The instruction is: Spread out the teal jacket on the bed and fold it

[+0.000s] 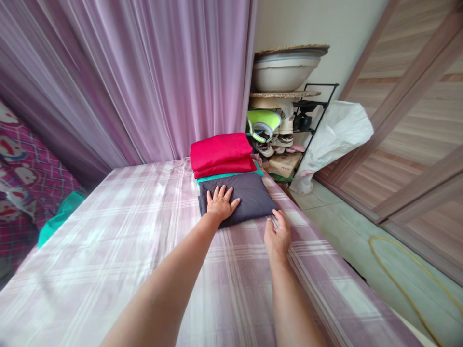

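A folded dark grey cloth (249, 195) lies on the bed, its smooth fabric forming a flat rectangle. My left hand (222, 203) rests flat on its near left part, fingers spread. At the near right corner of that cloth is my right hand (278, 236), thumb and fingers apart, fingertips at the corner's edge. Whether they touch the fabric there, I cannot tell. Just behind sits a folded bright red cloth (222, 154), thick and layered. A strip of turquoise cloth (259, 168) shows beneath the red and grey ones.
A plaid sheet (137, 231) covers the bed, against a purple curtain (173, 72). Past its right edge stand a black shoe rack (327, 103), stacked basins (285, 72) and a white plastic bag (336, 135). A yellow hose (398, 284) lies on the floor by wooden doors (405, 125).
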`<state>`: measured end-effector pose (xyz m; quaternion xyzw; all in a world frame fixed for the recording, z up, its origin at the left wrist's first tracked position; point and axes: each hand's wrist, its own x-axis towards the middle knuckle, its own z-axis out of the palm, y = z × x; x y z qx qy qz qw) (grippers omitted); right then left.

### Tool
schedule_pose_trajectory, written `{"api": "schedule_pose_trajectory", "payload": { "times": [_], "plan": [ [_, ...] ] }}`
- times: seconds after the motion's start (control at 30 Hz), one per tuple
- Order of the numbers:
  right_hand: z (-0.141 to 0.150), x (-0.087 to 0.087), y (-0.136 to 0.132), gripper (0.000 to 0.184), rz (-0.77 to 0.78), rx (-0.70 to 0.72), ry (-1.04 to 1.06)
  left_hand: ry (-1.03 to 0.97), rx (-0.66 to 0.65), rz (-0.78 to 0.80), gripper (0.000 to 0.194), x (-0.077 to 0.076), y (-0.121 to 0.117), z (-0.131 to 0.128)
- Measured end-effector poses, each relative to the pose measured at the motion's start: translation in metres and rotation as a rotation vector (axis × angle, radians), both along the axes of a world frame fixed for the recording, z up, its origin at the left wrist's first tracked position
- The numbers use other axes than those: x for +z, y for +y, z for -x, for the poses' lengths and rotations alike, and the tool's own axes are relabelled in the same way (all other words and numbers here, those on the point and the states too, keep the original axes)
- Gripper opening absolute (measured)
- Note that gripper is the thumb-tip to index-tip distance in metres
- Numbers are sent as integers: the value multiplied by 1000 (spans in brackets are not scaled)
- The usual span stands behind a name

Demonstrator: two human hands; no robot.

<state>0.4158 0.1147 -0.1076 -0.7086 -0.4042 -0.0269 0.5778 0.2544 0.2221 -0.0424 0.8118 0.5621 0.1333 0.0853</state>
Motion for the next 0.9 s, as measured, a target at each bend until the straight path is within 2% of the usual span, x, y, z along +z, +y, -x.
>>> {"api": "schedule_pose_trajectory", "payload": {
  "times": [0.13, 0.27, 0.37, 0.53, 0.67, 0.8, 0.9],
  "plan": [
    [-1, -1, 2, 44, -6, -6, 15, 7, -54, -55, 57, 1, -21, 15],
    [-1, -2, 3, 44, -11, -10, 22, 4, -150, -139, 54, -14, -58, 51],
    [-1, -2, 3, 42, -4, -5, 26, -10, -215, -144, 55, -27, -87, 83],
    [-1, -1, 2, 42, 7, 11, 29, -28, -224, -134, 46, -37, -124, 116],
    [-4, -2, 2, 42, -34, 19, 84, -56, -209, -160, 36, -41, -137, 123],
    [-9, -2, 0, 39, -66, -1, 128, -123, -225, -196, 33, -41, -138, 124],
    [-12, -1, -5, 38, -32, -20, 161, -223, -218, -201, 28, -39, -137, 125]
  ]
}}
